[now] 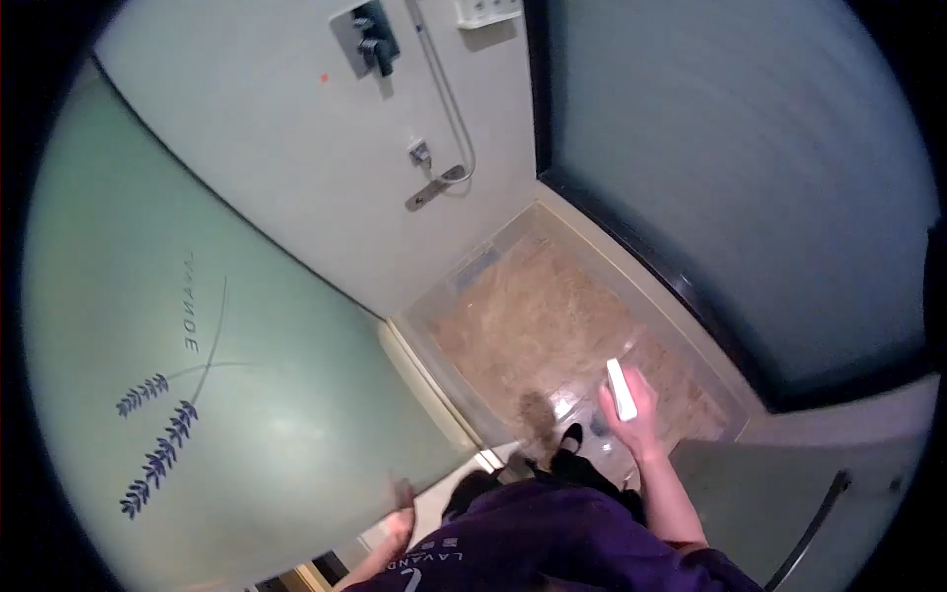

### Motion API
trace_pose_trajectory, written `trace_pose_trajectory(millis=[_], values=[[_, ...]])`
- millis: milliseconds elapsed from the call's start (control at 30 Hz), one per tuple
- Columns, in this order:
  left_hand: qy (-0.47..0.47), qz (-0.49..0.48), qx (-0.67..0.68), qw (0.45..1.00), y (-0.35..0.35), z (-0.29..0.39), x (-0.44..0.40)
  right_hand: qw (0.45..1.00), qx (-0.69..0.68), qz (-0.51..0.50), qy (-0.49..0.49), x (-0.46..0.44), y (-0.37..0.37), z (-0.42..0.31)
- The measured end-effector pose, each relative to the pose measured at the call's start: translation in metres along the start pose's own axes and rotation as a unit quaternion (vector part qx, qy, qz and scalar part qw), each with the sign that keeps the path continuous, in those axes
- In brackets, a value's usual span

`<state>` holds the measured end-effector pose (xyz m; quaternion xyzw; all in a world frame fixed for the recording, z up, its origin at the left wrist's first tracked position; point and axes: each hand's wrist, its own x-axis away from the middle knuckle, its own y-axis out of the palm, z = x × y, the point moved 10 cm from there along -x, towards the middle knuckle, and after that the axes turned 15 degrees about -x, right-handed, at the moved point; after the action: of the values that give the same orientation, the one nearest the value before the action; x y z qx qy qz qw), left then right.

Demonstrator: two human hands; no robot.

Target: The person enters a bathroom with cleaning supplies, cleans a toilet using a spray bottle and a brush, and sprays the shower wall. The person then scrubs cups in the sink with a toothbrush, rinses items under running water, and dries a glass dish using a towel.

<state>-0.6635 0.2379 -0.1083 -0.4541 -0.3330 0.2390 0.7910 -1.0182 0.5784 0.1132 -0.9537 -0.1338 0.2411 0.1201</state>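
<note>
My right hand (pixel 636 409) is closed around a narrow white bar-shaped object (pixel 621 389), held over the shower floor. Its exact kind does not show. At the lower left, my left hand (pixel 398 530) is at the edge of the frosted green glass panel (pixel 286 414), which bears a lavender print. A blurred finger shape shows through the glass there, so the hand appears wrapped around the edge. Below both hands lies the wet brown shower floor (pixel 533 306).
A shower mixer (pixel 370 44), a hose (pixel 449 99) and a metal bar (pixel 434 189) are on the white wall. A dark-framed glass panel (pixel 730 178) borders the right. A raised sill (pixel 429 385) edges the floor. One dark shoe (pixel 571 437) shows near a brown patch.
</note>
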Motion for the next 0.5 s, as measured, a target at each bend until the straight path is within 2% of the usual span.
trace_pose_trajectory(millis=[33, 100, 133, 167, 200, 267, 367, 400, 433, 467, 500], values=[[-0.042, 0.021, 0.035, 0.998, 0.003, -0.009, 0.003, 1.0, -0.011, -0.014, 0.011, -0.023, -0.005, 0.016], [-0.127, 0.058, 0.118, 0.983, 0.01, -0.023, 0.011, 0.999, -0.017, -0.015, -0.028, -0.07, -0.008, 0.024], [-0.185, 0.069, 0.185, 0.963, 0.0, -0.009, 0.021, 1.0, -0.013, -0.029, 0.002, -0.09, -0.006, 0.032], [-0.241, 0.094, 0.331, 0.907, 0.0, 0.007, 0.03, 0.999, -0.011, -0.024, -0.025, -0.109, -0.004, 0.033], [-0.269, 0.108, 0.331, 0.898, 0.001, 0.009, 0.032, 0.998, -0.009, -0.017, -0.055, -0.127, -0.002, 0.034], [-0.333, 0.165, 0.366, 0.853, 0.016, 0.002, 0.035, 0.998, -0.021, -0.027, -0.043, -0.16, 0.012, 0.048], [-0.384, 0.229, 0.288, 0.847, 0.078, -0.081, 0.03, 0.996, -0.054, -0.056, -0.037, -0.202, 0.046, 0.066], [-0.407, 0.266, 0.33, 0.809, 0.084, -0.068, 0.037, 0.995, -0.066, -0.067, -0.039, -0.215, 0.058, 0.069], [-0.424, 0.303, 0.374, 0.767, 0.09, -0.053, 0.038, 0.992, -0.095, -0.085, 0.001, -0.229, 0.074, 0.076], [-0.606, 0.184, 0.396, 0.665, 0.149, -0.059, 0.053, 0.99, -0.121, -0.077, -0.011, -0.241, 0.087, 0.078], [-0.629, 0.076, 0.444, 0.634, 0.196, -0.065, 0.047, 0.987, -0.141, -0.081, 0.004, -0.255, 0.103, 0.083]])
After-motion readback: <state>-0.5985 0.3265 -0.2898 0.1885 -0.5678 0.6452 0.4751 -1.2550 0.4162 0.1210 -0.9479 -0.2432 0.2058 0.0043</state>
